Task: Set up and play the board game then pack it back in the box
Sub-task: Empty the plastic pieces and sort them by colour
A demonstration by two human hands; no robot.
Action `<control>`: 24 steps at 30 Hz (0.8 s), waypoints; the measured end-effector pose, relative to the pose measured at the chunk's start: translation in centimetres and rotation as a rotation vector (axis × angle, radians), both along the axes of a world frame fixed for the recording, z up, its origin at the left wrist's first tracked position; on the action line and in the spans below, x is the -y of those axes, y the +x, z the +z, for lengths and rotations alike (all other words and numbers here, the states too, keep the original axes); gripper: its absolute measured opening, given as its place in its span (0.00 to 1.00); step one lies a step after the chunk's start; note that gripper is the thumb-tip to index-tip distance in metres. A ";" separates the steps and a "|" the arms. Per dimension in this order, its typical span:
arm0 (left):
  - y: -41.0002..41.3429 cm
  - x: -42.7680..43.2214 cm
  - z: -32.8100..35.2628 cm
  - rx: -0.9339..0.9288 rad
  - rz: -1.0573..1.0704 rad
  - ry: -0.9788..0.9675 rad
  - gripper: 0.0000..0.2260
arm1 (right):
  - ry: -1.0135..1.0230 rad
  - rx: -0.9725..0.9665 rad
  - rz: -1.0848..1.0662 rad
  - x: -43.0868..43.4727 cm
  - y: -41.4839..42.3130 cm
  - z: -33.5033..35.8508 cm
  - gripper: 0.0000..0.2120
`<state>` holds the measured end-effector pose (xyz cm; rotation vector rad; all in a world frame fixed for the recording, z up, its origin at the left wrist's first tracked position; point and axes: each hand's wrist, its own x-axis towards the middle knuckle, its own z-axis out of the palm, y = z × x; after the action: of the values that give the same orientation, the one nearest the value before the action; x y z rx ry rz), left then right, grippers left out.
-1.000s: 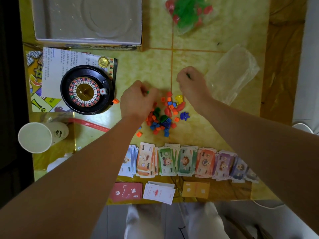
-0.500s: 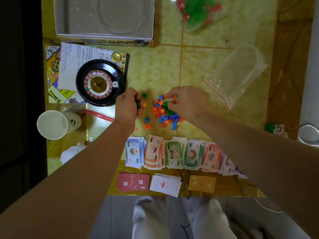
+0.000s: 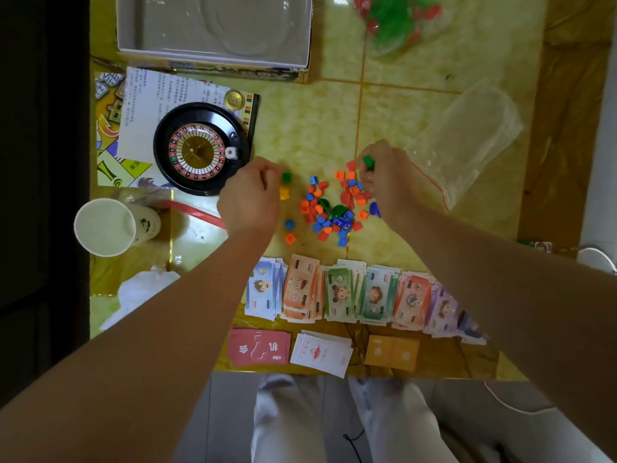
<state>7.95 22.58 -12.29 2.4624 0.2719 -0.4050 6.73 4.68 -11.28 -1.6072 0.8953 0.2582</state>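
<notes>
Head view: my right hand point(image 3: 384, 182) pinches a green piece point(image 3: 368, 161) over the pile of pieces point(image 3: 329, 212) mid-surface point(image 3: 300, 121). My left hand point(image 3: 248, 198) is curled beside a second green piece point(image 3: 286, 177) — gripping or not, I can't tell. I'd sort by colour, one per pinch — clear of the banknotes point(image 3: 350, 292).

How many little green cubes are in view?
2: one green cube on the table beside the left hand, the other pinched by the right hand. More may hide in the pile.

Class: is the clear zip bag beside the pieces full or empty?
Empty: only the tabletop shows through the clear zip bag; nothing inside.
</notes>
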 end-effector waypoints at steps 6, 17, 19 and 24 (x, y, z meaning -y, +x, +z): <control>1.0 1.8 -0.9 -0.066 -0.233 0.291 0.13 | 0.126 -0.064 -0.109 2.6 -1.1 -0.2 0.19; 0.8 1.8 0.0 -0.028 -0.043 -0.035 0.15 | -0.053 -0.263 -0.007 4.9 -5.5 -1.2 0.18; 0.2 2.1 0.7 -0.067 -0.044 -0.100 0.14 | -0.144 -0.361 0.089 5.3 -6.5 -1.9 0.19; -1.8 2.9 1.2 -0.162 -0.184 -0.214 0.21 | -0.264 -0.409 0.236 4.4 -6.7 -3.0 0.12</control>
<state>6.15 19.65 -11.12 2.2547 0.0632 -0.6786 0.02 0.31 -14.23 -1.9478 1.0817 0.6752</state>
